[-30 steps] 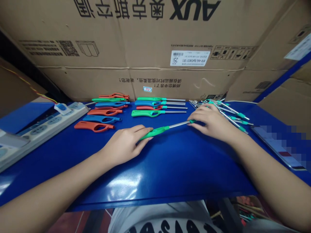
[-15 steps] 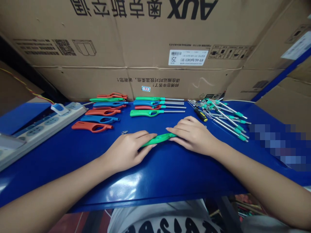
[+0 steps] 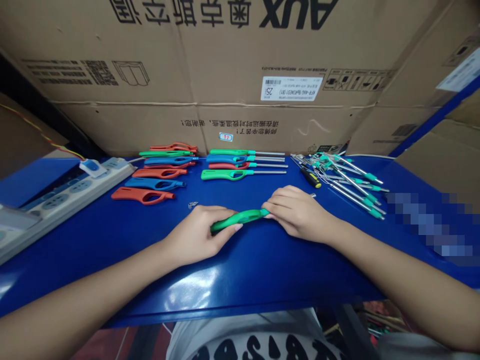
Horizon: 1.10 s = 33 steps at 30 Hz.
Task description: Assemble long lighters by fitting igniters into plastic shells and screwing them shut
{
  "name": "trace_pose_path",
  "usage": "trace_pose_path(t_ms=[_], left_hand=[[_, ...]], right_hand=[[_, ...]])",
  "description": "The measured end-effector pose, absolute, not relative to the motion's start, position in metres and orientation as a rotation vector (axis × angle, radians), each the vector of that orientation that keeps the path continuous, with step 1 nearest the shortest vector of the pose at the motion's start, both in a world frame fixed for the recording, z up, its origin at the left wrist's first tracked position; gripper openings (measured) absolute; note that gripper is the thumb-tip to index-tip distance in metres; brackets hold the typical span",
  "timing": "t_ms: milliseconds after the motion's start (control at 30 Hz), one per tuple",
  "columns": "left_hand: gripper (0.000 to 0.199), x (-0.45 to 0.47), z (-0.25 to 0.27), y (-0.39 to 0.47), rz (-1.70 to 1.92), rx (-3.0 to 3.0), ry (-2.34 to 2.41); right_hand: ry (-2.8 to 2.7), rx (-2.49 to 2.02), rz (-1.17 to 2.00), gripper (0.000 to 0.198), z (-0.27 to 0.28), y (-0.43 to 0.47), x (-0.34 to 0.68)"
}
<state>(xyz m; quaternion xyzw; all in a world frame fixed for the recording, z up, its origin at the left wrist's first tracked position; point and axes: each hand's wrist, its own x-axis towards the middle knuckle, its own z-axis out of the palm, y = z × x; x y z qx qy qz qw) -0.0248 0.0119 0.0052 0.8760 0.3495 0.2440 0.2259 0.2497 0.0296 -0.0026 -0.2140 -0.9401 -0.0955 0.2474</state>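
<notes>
Between my two hands is a green long-necked gas lighter (image 3: 234, 220), lying roughly level above the tabletop. My left hand (image 3: 197, 232) is closed round its handle end, thumb along the near side. My right hand (image 3: 298, 212) closes on its teal neck, and a metal tip pokes out beyond the knuckles; most of the tube is hidden by that hand. A few small metal pins or screws (image 3: 192, 205) lie just past my left hand. Behind, a row of lighters with metal tubes (image 3: 243, 173) rests on the blue table (image 3: 255, 280).
Orange, blue and green lighter handles (image 3: 144, 195) without tubes lie at the left, near a white power strip (image 3: 75, 192). A pile of metal tubes with teal collars (image 3: 354, 182) and a black-yellow screwdriver (image 3: 311, 177) sits at the right. A large cardboard box (image 3: 225, 60) stands behind.
My right hand's fingers have drawn in more tightly round the lighter's neck. The lighter's handle end has dipped slightly to the left, and a metal tip now shows past my right hand.
</notes>
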Motion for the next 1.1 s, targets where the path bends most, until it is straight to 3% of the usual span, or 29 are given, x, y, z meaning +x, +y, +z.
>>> trace_pose_path(t_ms=[467, 800, 1100], left_hand=[[0.042, -0.017, 0.007, 0.011, 0.433, 1.592, 0.961], [0.031, -0.017, 0.012, -0.010, 0.633, 2.281, 1.056], [0.018, -0.016, 0.008, -0.017, 0.784, 2.548, 0.972]], right_hand=[[-2.555, -0.509, -0.249, 0.018, -0.004, 0.025, 0.251], [-2.588, -0.519, -0.177, 0.020, 0.001, 0.020, 0.247], [-2.567, -0.520, -0.168, 0.021, 0.005, 0.018, 0.248]])
